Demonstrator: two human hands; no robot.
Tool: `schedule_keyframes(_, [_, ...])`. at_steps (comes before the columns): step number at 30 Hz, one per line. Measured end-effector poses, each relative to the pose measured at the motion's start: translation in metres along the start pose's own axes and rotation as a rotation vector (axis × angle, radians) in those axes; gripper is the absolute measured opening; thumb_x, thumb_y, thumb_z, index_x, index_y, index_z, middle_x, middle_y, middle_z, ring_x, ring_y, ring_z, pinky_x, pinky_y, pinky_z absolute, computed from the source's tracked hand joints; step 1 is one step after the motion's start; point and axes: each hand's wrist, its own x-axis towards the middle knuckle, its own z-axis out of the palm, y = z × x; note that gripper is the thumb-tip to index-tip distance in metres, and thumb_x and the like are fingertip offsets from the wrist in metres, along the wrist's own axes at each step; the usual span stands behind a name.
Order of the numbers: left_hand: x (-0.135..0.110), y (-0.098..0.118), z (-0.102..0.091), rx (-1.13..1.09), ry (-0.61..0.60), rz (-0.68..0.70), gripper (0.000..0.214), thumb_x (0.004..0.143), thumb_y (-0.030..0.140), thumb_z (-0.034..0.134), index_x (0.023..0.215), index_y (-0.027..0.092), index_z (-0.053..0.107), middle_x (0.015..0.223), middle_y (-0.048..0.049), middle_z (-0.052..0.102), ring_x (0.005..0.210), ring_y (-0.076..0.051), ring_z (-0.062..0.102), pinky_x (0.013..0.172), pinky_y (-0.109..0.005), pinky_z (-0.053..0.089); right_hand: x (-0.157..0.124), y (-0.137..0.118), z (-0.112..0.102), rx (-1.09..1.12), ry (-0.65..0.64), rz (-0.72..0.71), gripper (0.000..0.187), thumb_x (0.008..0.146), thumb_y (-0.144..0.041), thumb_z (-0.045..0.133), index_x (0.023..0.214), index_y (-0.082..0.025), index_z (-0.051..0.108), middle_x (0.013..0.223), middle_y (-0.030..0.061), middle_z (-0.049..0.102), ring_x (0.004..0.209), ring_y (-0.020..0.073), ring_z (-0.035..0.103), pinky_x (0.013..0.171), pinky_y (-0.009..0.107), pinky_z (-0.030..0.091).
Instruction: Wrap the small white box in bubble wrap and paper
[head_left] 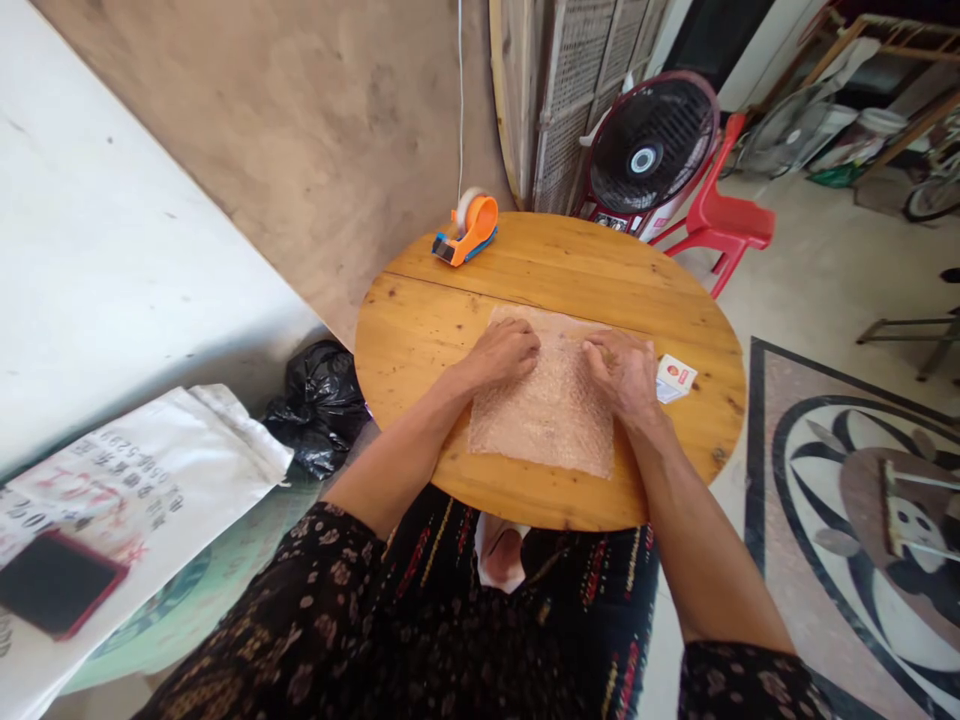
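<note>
A square sheet of clear bubble wrap [551, 425] lies flat on a round wooden table [660, 265]. My left hand [506, 350] rests on its upper left part, fingers curled together against the plastic. At the upper right side, my right hand [628, 375] is closed, thumb and fingers gathered at the sheet's edge. How much plastic is between the fingers is hard to see. Just right of that hand is a small white box [676, 376] with a red mark. An orange tape dispenser [474, 230] with a roll of tape stands near the table's far left edge.
Behind the table are a dark red fan [651, 150] and a red plastic chair [724, 215]. A black plastic bag [319, 400] is on the left. Nearer, a phone [60, 580] lies on a white printed sack [176, 470]. A brown board [315, 130] borders the far left side.
</note>
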Motion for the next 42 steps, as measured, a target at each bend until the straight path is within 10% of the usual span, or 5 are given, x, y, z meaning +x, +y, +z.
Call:
schedule_keyframes(20, [0.002,-0.005,0.003,-0.044,0.030,0.012,0.026,0.084,0.020,0.054,0.101,0.017,0.073,0.116,-0.0100,0.068,0.113,-0.027,0.059,0.102,-0.040,0.046,-0.004,-0.008,-0.015,0.138,0.134,-0.077,0.022,0.093,-0.031,0.053,0.087,-0.021,0.072,0.100,0.0077,0.077,0.096,0.0255,0.070,0.092,0.044,0.048])
schedule_keyframes(35, [-0.001,0.002,-0.003,0.006,0.018,-0.062,0.025,0.084,0.021,0.054,0.106,0.016,0.066,0.117,-0.0137,0.066,0.112,-0.029,0.059,0.097,-0.042,0.048,-0.053,0.027,-0.050,0.023,0.421,0.223,0.025,0.090,-0.041,0.058,0.101,-0.023,0.070,0.127,0.0130,0.064,0.121,0.0306,0.061,0.105,0.056,0.045])
schedule_keyframes(42, [-0.002,0.002,-0.002,0.022,0.026,-0.067,0.017,0.085,0.020,0.054,0.098,0.016,0.064,0.111,-0.0130,0.067,0.109,-0.028,0.059,0.096,-0.040,0.049,-0.056,0.037,-0.040,-0.103,0.290,0.395,0.055,0.079,-0.050,0.062,0.124,-0.018,0.060,0.137,0.0187,0.058,0.126,0.0391,0.054,0.104,0.063,0.040])
